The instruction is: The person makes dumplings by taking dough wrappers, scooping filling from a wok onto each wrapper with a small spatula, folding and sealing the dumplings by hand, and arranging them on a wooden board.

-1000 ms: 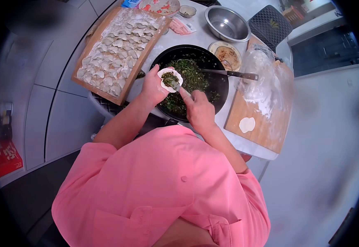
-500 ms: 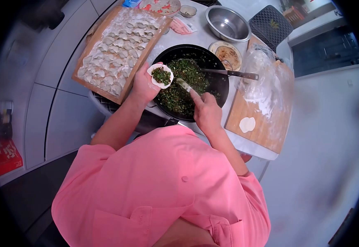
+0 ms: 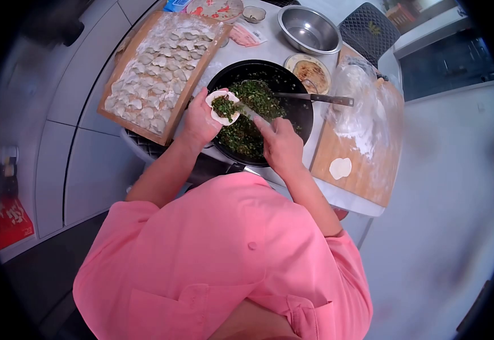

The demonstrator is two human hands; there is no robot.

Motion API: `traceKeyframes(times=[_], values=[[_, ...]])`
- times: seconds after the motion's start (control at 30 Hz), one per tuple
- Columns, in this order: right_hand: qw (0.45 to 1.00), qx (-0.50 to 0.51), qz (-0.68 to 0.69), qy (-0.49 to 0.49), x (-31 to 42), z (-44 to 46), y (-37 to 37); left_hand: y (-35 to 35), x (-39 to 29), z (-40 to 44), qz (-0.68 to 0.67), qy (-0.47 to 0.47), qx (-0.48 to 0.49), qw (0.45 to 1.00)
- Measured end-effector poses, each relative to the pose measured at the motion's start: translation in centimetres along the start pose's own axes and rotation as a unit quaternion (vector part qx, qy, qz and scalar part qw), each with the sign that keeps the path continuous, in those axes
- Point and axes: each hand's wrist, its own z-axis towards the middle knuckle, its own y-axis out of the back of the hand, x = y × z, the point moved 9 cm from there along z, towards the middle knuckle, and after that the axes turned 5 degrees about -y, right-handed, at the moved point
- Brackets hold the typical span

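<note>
My left hand [image 3: 200, 122] holds a round white dumpling wrapper [image 3: 225, 120] on its palm and fingers, over the left rim of a black pan [image 3: 302, 118]. A mound of chopped green filling [image 3: 222, 106] sits in the middle of the wrapper. My right hand [image 3: 283, 148] is closed round a narrow flat spreader [image 3: 247, 111], its tip touching the filling on the wrapper. Much more chopped green filling [image 3: 244, 137] lies in the pan below both hands.
On the left, a floured wooden board [image 3: 166, 131] carries rows of dumplings [image 3: 155, 85]. To the right, a cutting board [image 3: 349, 184] bears one wrapper [image 3: 340, 168] and a plastic bag [image 3: 356, 107]. A steel bowl [image 3: 309, 29], a plate with a flatbread [image 3: 310, 75] and a dark-handled utensil [image 3: 329, 100] are farther back.
The spreader has moved left from the pan's filling onto the filling in the wrapper. My left hand still holds the wrapper in nearly the same spot.
</note>
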Motion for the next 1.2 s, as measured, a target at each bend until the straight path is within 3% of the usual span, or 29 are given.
traceKeyframes(times=[0.13, 0.23, 0.37, 0.47, 0.57, 0.7, 0.93, 1.03, 1.07, 1.17, 1.2], values=[[0.988, 0.108, -0.091, -0.057, -3.4, -1.8, -2.9, 1.5, -1.1, 1.3, 0.0, -0.035, 0.008, 0.999], [0.981, 0.133, -0.115, -0.085, -5.6, -2.9, -5.7, 0.9, -1.3, 1.0, -0.001, -0.035, 0.017, 0.999], [0.979, 0.15, -0.117, -0.077, -6.1, -3.1, -8.3, -1.7, -0.2, -0.7, -0.018, 0.025, 0.03, 0.999], [0.995, -0.018, 0.091, -0.034, -2.9, -1.3, -3.2, -2.7, 0.6, -1.3, -0.028, 0.076, 0.083, 0.993], [0.978, -0.101, 0.181, -0.017, -0.9, 0.2, 0.7, -3.4, 1.9, -2.0, -0.028, 0.119, 0.122, 0.985], [0.984, -0.054, 0.164, 0.038, 0.7, 1.1, -0.3, -4.2, 2.8, -2.4, -0.034, 0.134, 0.135, 0.981], [0.981, -0.058, 0.164, 0.091, 1.2, 0.7, 1.1, -4.6, 2.9, -3.0, -0.022, 0.15, 0.142, 0.978], [0.977, -0.064, 0.151, 0.14, 1.5, 0.8, 1.3, -5.2, 3.6, -3.8, 0.007, 0.168, 0.15, 0.974], [0.976, -0.053, 0.158, 0.144, 1.4, 1.0, 1.2, -5.8, 2.9, -3.9, 0.142, 0.082, 0.187, 0.969], [0.969, -0.031, 0.218, 0.11, 0.7, 1.6, 0.8, -5.7, 2.2, -3.4, 0.31, -0.047, 0.256, 0.914], [0.96, -0.019, 0.27, 0.073, 0.0, 1.8, 0.5, -5.0, 3.1, -3.1, 0.331, 0.0, 0.261, 0.907]])
